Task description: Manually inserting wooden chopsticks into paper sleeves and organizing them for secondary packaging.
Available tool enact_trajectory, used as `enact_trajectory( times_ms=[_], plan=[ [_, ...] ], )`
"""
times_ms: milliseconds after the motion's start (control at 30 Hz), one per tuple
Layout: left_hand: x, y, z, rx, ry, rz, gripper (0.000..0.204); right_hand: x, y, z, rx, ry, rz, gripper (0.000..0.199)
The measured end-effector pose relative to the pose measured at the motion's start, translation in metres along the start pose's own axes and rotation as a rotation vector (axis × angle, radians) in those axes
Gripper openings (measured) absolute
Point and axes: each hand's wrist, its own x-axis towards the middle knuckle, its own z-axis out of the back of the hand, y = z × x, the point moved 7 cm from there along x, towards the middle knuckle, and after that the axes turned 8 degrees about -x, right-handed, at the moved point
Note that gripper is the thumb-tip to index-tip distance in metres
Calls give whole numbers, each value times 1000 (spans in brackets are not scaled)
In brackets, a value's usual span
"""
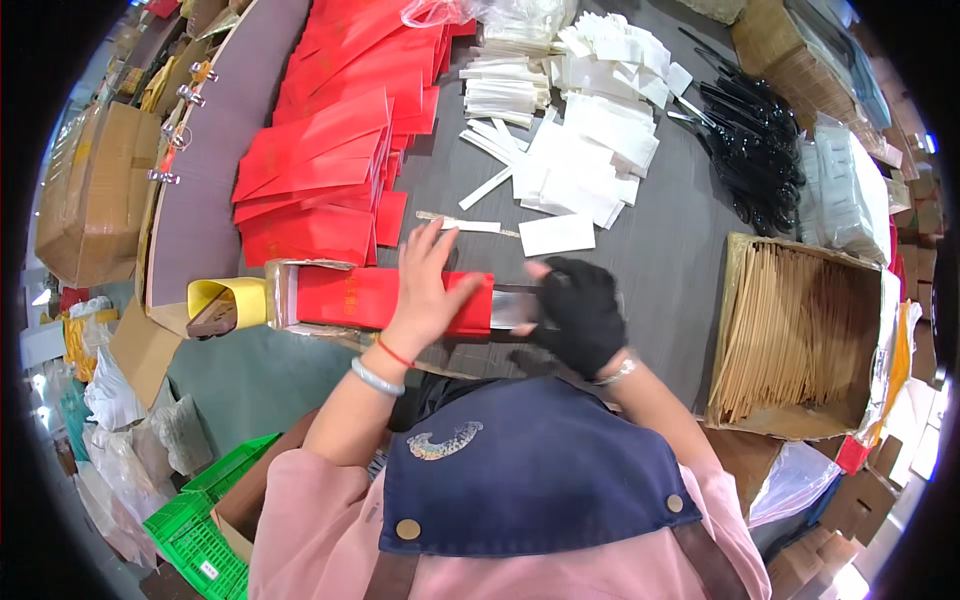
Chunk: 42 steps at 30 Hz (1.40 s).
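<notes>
Red paper of a long envelope (365, 298) lies at the near edge of the tabletop (685, 215), left of centre, a silvery strip (508, 309) at its right end. Over it the bare left hand (428, 290) has a wide grip, fingers spread; the black-gloved right hand (580, 315) blurs beside the strip, and I cannot tell whether its grip holds it. Farther off lie stacked red packets (325, 160) to the left and white cards (580, 165) to their right.
</notes>
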Motion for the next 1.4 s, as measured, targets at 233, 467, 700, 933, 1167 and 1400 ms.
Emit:
enact_trajectory(
  times_ms=[233,467,700,933,1167,1400],
  plan=[
    [53,4,12,239,-26,-231,10,-174,-197,113,-205,-556,-697,29],
    [61,-48,-27,24,-5,-303,10,-331,-295,132,-299,-138,-1379,42],
    [69,-64,-59,141,99,-161,26,-305,-277,137,-632,-174,-1156,21],
    [69,-65,-69,-63,250,-113,30,-295,-279,141,-406,46,-1343,15],
    [24,-77,-54,-209,412,-152,26,-372,-321,133,-589,-148,-1191,25],
    [1,-91,-38,126,119,-403,39,-258,-211,168,104,-601,-1100,25]
  ],
)
